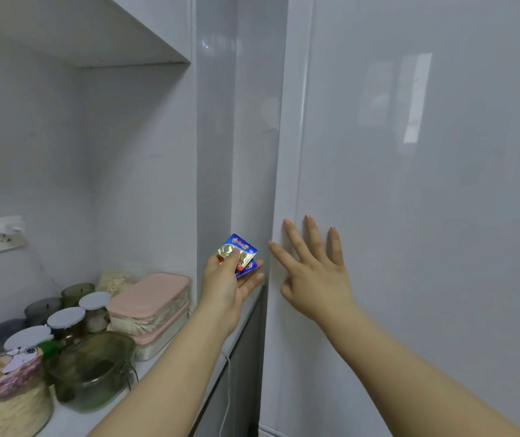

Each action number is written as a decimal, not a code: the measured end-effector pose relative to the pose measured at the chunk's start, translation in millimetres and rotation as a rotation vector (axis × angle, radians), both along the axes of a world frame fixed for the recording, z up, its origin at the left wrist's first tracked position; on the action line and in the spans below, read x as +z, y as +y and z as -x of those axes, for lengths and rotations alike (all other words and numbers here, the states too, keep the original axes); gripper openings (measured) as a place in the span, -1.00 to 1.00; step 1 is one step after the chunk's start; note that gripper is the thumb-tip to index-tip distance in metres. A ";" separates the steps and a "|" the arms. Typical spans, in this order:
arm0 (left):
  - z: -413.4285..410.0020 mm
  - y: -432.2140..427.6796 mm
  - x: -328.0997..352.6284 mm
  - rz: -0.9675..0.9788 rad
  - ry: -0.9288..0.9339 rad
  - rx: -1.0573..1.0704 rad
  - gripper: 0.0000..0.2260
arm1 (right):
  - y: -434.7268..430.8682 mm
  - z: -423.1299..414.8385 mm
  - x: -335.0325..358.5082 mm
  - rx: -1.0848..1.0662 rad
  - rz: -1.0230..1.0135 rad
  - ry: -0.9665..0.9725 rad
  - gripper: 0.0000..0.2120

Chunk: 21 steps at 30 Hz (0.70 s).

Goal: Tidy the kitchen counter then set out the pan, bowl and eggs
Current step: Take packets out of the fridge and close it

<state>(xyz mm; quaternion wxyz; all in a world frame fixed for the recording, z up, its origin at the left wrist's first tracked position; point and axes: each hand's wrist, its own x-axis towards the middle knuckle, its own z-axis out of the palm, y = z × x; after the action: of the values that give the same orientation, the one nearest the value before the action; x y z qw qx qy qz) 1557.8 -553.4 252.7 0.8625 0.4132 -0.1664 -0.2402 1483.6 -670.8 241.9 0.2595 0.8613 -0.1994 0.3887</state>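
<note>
Jars [66, 320] with pale lids, a patterned tub [6, 383], a greenish glass pot [94, 370] and two stacked pink-lidded boxes [149, 294] are crowded on the counter [72, 421] at the near left. Past them, two foil packets [239, 250], blue and gold, are pinched between thumb and fingers of the left hand [227, 285] and held up in the gap beside the fridge door [410, 184]. The right hand [315, 272] is laid flat on that door, fingers straight and spread, with nothing gripped. The door's left edge runs upright; it is reached by the index and middle fingertips, while the others lie just right of it. The right hand is therefore judged the one placed to work that edge, the left being occupied just beside it. No pan or eggs are seen; eggs may be behind the door. Farthest off, a wall socket [0, 234] and a shelf [78, 33] overhead are visible.
</note>
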 end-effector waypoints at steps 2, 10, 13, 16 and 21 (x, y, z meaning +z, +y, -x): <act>2.2 0.7 -0.3 0.002 -0.013 0.013 -0.78 | 0.7 1.1 3.1 0.003 -0.051 0.031 -0.32; 11.2 46.5 -9.9 -0.010 -0.065 0.174 -0.91 | 43.8 -0.7 14.5 0.269 -0.485 -0.064 -0.63; 13.4 79.3 -20.0 -0.050 -0.071 0.252 -0.85 | 82.8 -10.2 11.7 0.581 -0.884 -0.162 -0.71; 16.7 120.6 -31.3 -0.077 -0.074 0.362 -0.89 | 131.7 -21.7 0.0 0.814 -1.161 -0.060 -0.75; 32.8 211.1 -50.9 -0.135 -0.046 0.579 -0.85 | 221.7 -36.2 -23.2 1.025 -1.274 0.106 -0.85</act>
<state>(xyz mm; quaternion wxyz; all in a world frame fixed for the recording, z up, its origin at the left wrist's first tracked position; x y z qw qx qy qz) 1524.9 -342.3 201.8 0.8617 0.5052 -0.0448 0.0146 1519.9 -449.1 218.7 -0.4804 0.8450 0.0488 0.2300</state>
